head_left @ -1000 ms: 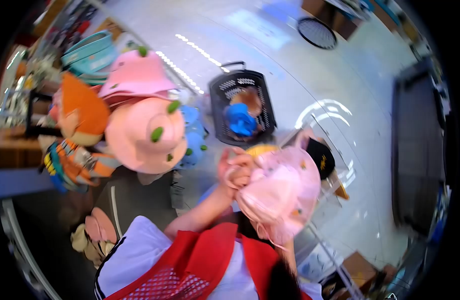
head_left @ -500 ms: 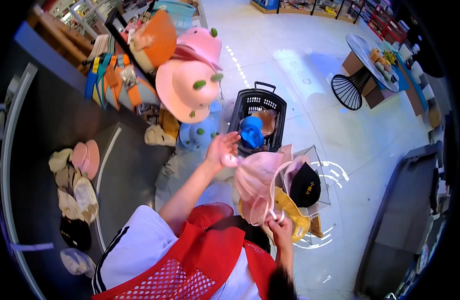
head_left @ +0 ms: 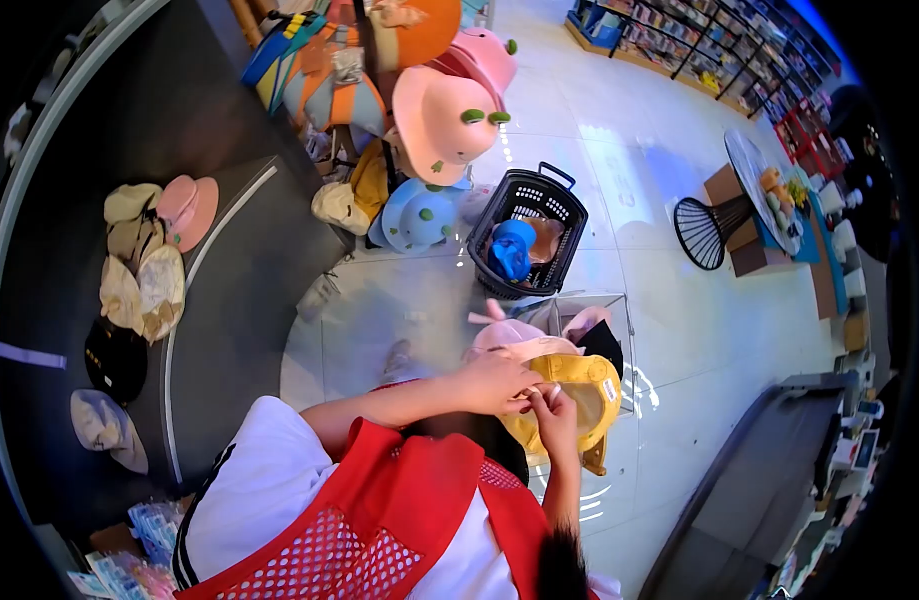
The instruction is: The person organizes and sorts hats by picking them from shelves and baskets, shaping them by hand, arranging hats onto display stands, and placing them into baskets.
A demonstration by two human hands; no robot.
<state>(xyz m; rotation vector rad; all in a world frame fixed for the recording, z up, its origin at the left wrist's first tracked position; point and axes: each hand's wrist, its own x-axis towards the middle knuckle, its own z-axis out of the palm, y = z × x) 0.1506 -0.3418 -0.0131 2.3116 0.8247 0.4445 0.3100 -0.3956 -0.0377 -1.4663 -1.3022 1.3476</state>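
My left hand (head_left: 497,382) reaches across from the left, its fingers closed and meeting those of my right hand (head_left: 556,415). Between the fingertips is a thin pale strap that seems to belong to the pink hat (head_left: 514,338), just beyond my left hand. My right hand pinches this strap from below. Beside and under the hands is a yellow hat (head_left: 606,372) with a white tag. A black cap (head_left: 603,345) shows behind it, partly hidden. These hats sit at a clear box-like stand (head_left: 627,325); how they rest on it is partly covered.
A black basket (head_left: 576,225) on the floor holds a blue item (head_left: 511,248) and a brownish packet. Pink hats (head_left: 439,110) and a blue hat (head_left: 416,215) hang at upper left. More hats (head_left: 161,285) lie on the dark shelf. A round table (head_left: 751,185) stands to the right.
My left hand has come down from near the basket to meet my right hand at the strap. The pink hat is lower, and more of the yellow hat shows. The view has shifted.
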